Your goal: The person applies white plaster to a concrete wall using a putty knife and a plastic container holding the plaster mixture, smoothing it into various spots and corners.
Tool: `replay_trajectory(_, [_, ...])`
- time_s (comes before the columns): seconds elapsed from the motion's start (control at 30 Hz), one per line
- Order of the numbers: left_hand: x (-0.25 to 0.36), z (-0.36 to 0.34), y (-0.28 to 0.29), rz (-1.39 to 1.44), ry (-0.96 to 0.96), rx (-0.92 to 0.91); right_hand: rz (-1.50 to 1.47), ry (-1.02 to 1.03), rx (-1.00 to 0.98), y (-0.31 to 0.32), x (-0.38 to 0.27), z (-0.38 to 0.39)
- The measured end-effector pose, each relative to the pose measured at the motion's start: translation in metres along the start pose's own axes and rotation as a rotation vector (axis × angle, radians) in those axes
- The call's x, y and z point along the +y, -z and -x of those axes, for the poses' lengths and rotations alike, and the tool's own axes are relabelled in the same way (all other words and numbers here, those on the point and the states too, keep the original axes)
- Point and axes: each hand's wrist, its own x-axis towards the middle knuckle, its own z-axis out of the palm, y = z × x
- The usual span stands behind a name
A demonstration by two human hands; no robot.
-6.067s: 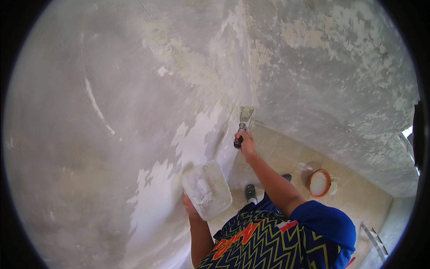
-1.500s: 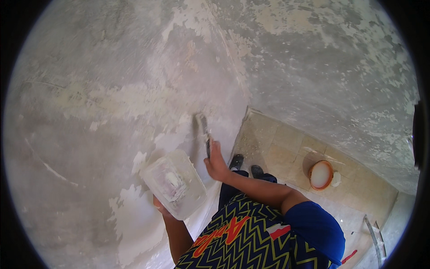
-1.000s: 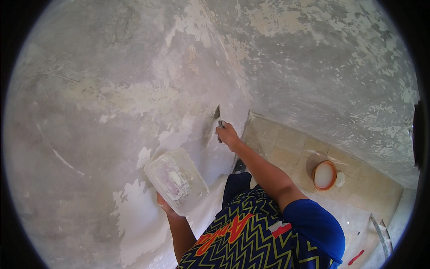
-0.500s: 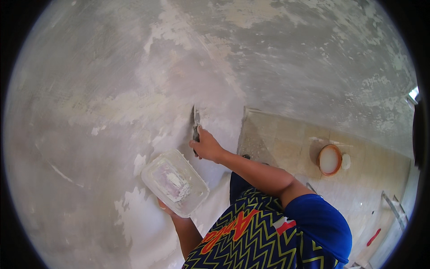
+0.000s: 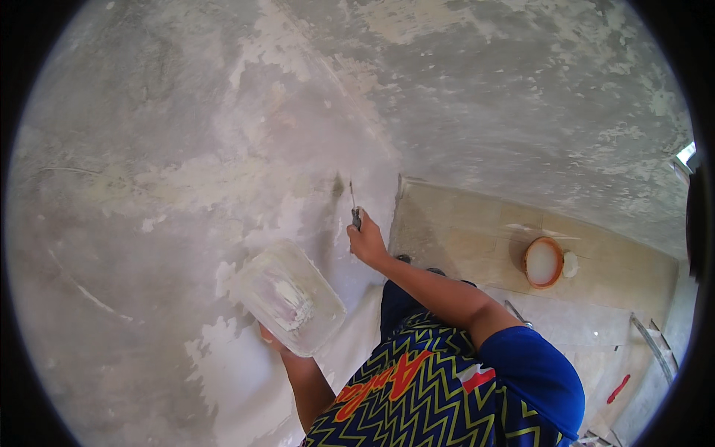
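Gripping putty knife (image 5: 356, 214) in R hand (image 5: 366, 241), clenched round the dark handle. Aiming thin blade (image 5: 352, 194) out past R fingers, away from body, w/ long axis nearly straight fwd & a touch L at the tip; seen almost edge-on. Throwing shadow (image 5: 332, 212) onto the wall (image 5: 119, 238) just L of R fingers; can't tell if touching wall w/ blade or just off it. Holding pale plastic tub (image 5: 325, 304) in L hand (image 5: 275, 340), from under its near-L edge; can't tell exact curl of L fingers, mostly hidden below. Set L of R fingers & back toward body, near but apart, w/ tub's long axis slanting approx far-L to near-R. Bearing white putty (image 5: 296, 308) inside, btwn the two hands, i.e. fwd & R of L fingers, back & L of R fingers. Nearer to tub w/ L hand (touching), nearer to blade w/ R. Well R of R fingers, down on tiled floor (image 5: 462, 216): orange-rimmed bucket (image 5: 541, 285) w/ whitish fill, plus pale item (image 5: 570, 264) just beside it, kind unclear.
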Motion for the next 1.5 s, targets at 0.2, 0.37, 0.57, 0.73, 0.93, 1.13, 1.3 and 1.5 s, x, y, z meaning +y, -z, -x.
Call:
replay_trajectory(0.2, [0.019,0.018,-0.002,-0.135,0.000,0.068,0.503,0.236,-0.028,-0.056,0.037,-0.038])
replay_trajectory(0.37, [0.022,0.036,0.001,-0.110,-0.004,0.134,0.489,0.110,-0.271,-0.054,-0.003,0.005])
replay_trajectory(0.57, [0.006,0.012,-0.007,-0.065,0.082,0.095,0.474,0.390,-0.302,-0.029,-0.027,0.053])
replay_trajectory(0.73, [-0.005,-0.010,-0.009,-0.018,0.149,0.058,0.428,0.118,-0.328,0.009,-0.054,0.061])
replay_trajectory(0.93, [-0.013,-0.032,-0.022,0.025,0.179,0.019,0.408,0.272,0.031,0.018,0.031,-0.001])
replay_trajectory(1.13, [-0.009,-0.020,-0.016,0.034,0.161,0.050,0.172,-0.185,-0.109,0.031,0.037,-0.044])
replay_trajectory(1.3, [-0.007,-0.004,-0.003,0.045,0.153,0.091,0.109,-0.274,-0.240,0.007,-0.003,-0.048])
replay_trajectory(1.5, [-0.013,-0.001,0.004,0.080,0.168,0.094,0.135,-0.232,-0.218,-0.008,-0.045,-0.030])
